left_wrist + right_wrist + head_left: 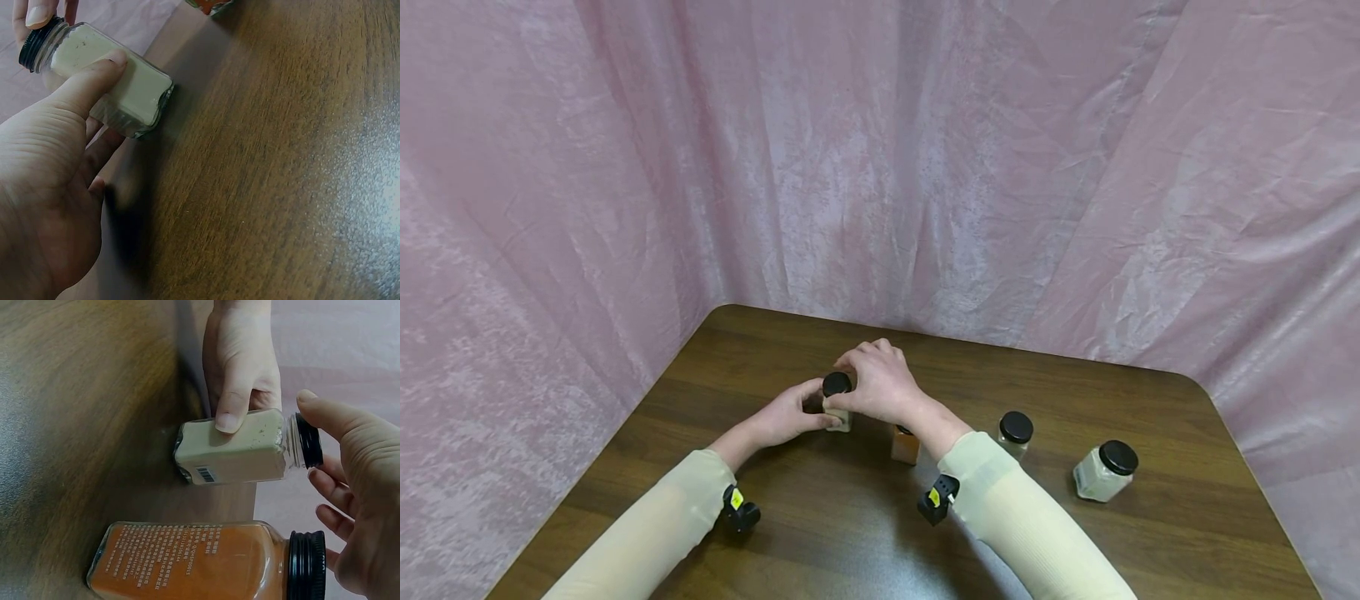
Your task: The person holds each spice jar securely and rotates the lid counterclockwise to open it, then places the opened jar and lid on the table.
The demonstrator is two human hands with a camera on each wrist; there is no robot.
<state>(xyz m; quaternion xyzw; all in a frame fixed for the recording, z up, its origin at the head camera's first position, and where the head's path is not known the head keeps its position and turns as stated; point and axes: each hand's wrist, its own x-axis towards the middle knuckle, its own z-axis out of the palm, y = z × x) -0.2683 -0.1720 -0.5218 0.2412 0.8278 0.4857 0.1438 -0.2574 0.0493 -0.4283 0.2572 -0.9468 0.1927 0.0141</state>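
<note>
Now, my left hand (784, 417) clasps the pale jar (240, 456) near twelve o'clock, right hand (883, 383) pinching its black cap (309, 440); best keep steady, clearing the orange jar (187, 559) at its four o'clock.

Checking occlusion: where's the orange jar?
Head view: the orange jar stands just right of centre, partly behind the right wrist, to the right of the pale jar the left hand holds.

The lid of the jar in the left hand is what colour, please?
The lid is black, best seen in the right wrist view.
</note>
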